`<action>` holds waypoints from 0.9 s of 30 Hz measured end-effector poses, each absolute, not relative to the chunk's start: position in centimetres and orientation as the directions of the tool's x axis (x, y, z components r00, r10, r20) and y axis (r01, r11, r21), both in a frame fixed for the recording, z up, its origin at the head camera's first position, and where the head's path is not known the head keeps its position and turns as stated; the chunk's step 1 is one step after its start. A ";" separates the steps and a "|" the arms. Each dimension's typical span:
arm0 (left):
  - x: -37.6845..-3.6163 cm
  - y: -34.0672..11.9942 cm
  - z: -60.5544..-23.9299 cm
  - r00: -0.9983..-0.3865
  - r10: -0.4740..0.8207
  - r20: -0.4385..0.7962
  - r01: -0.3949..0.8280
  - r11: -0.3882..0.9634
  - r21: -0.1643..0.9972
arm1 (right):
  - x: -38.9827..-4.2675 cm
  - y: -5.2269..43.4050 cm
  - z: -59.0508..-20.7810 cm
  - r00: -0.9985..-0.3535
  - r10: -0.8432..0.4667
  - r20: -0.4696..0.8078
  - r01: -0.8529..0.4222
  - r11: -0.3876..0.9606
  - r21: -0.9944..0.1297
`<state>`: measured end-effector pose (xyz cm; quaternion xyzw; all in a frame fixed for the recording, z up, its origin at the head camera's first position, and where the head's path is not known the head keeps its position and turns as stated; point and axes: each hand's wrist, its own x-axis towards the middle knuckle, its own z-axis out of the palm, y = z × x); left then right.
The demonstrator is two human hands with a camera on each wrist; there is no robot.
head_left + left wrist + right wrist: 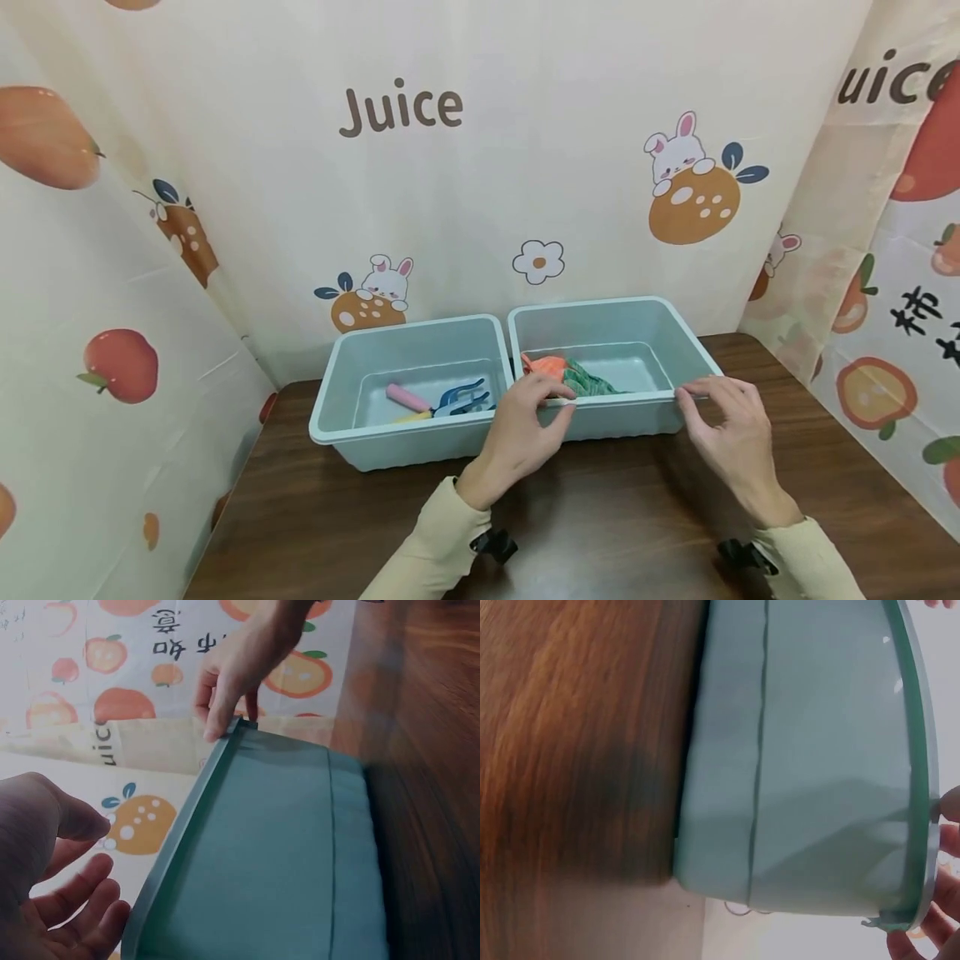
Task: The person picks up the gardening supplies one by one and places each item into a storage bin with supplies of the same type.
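Note:
A light blue-green plastic bin stands on the right side of the brown table. My right hand grips its front rim near the right corner, the thumb in front and the fingers over the rim. My left hand is at the front-left part of the same rim, its fingers loosely bent. A gap shows between its fingertips and the rim in the left wrist view. Inside this bin lie an orange cloth-like thing and a green one, partly hidden by the rim and left hand.
A matching bin stands close on the left. It holds small hand tools: a pink handle, a yellow handle and blue pronged heads. Printed curtains enclose the table behind and at the sides.

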<state>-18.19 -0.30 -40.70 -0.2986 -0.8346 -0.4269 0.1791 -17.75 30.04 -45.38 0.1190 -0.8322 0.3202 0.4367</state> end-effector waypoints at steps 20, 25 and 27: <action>-13.7 -9.9 -41.2 -0.716 0.376 0.588 0.635 0.701 0.325 | -14.7 27.0 -43.2 -0.658 -0.030 0.753 -0.451 0.816 -0.362; -12.6 -12.7 -41.1 -0.736 0.359 0.574 0.575 0.779 0.250 | -14.1 27.0 -42.8 -0.690 -0.125 0.713 -0.459 0.837 -0.297; -12.3 -13.7 -40.9 -0.757 0.341 0.558 0.534 0.814 0.228 | -14.0 27.1 -42.6 -0.682 -0.135 0.718 -0.458 0.845 -0.276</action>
